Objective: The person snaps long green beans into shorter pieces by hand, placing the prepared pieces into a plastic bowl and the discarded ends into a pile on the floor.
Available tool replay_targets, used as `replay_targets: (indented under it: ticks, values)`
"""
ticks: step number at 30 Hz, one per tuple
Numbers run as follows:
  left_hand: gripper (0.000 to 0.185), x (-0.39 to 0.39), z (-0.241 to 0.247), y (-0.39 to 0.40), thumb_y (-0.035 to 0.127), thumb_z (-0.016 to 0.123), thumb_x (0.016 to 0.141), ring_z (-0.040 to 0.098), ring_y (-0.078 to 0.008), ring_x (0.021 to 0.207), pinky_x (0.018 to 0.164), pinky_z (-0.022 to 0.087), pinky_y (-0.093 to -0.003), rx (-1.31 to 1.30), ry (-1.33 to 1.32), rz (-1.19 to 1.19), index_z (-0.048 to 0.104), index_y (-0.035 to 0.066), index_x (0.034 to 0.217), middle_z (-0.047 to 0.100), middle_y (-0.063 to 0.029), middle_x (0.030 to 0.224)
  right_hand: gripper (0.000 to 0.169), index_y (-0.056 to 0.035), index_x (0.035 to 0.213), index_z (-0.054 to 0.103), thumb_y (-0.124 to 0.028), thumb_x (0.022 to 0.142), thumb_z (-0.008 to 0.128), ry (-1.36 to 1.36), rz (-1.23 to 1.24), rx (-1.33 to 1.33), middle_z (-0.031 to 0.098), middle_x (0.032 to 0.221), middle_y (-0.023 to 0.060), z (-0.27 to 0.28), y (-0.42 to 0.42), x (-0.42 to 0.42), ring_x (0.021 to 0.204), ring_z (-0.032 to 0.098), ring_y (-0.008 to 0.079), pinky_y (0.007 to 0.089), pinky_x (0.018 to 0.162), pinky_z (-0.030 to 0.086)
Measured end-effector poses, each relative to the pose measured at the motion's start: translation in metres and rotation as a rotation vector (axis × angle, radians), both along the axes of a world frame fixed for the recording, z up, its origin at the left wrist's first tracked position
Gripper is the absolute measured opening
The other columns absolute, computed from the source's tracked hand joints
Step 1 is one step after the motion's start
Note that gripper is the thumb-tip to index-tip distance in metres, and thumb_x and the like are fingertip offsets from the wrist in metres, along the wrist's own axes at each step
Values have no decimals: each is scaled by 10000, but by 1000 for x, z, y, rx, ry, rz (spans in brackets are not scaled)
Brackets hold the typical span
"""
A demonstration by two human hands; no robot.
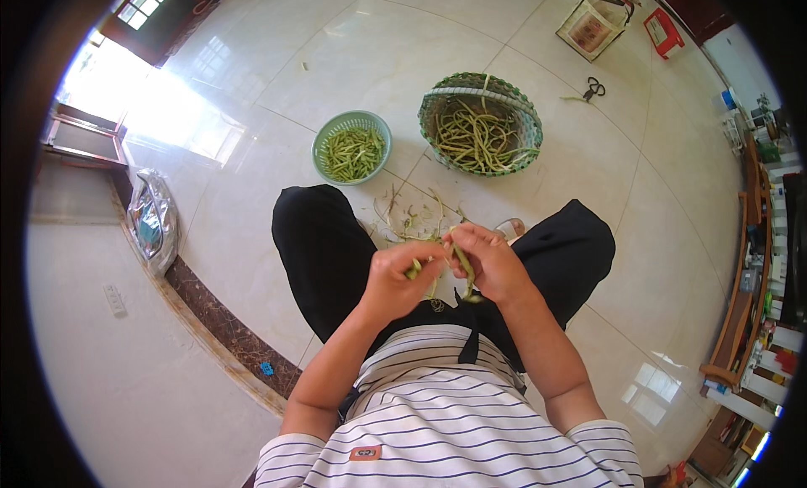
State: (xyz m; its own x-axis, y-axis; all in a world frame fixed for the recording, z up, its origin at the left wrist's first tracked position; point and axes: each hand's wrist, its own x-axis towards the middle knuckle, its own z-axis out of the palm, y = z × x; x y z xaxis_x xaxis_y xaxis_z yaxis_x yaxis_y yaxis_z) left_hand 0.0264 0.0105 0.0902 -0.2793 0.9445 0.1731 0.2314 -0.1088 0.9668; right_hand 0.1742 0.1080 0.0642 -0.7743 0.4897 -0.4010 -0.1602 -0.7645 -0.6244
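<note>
My right hand (488,261) grips a long green bean (463,261), whose lower end hangs below the fingers. Short bean pieces (413,269) are tucked in the fingers of my left hand (403,280). The fingertips of both hands meet, or nearly meet, at the bean's upper part; a thin strand seems to run between them. Beyond my knees, a pale green plastic colander (317,163) holds many short bean pieces (354,154). To its right, a woven basket (429,141) with a white-wrapped handle contains long whole beans (479,135).
Bean strings and trimmings (410,220) litter the floor tiles between my feet. Scissors (592,89) lie beyond the basket, near a carrier bag (592,28) and a red plastic stool (662,34). A clear plastic bag (153,223) rests by the left wall. Cluttered wooden shelving (734,324) stands at right.
</note>
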Motion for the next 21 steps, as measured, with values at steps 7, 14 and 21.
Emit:
replay_targets:
  ticks: [7, 14, 21]
  values:
    - [77, 6, 33, -28, 75, 675, 782, 593, -154, 640, 609, 466, -246, -358, -156, -941, 657, 36, 847, 648, -47, 740, 196, -103, 947, 600, -284, 876, 581, -70, -336, -259, 619, 824, 15, -26, 51, 5, 712, 590, 117, 276, 583, 507]
    - [90, 2, 6, -17, 135, 678, 728, 549, -241, 516, 450, 431, -328, -128, 628, -182, 629, 105, 797, 551, -68, 631, 234, -103, 977, 575, -312, 872, 586, -45, -206, -264, 629, 961, 62, -11, 52, 6, 971, 590, 202, 410, 743, 517]
    - [277, 9, 3, 16, 73, 641, 655, 579, -196, 559, 456, 450, -311, 11, 921, -170, 654, 160, 917, 553, -25, 731, 288, -21, 1032, 562, -280, 910, 531, 40, 5, -181, 612, 987, 99, -22, 23, -4, 980, 573, 209, 358, 822, 485]
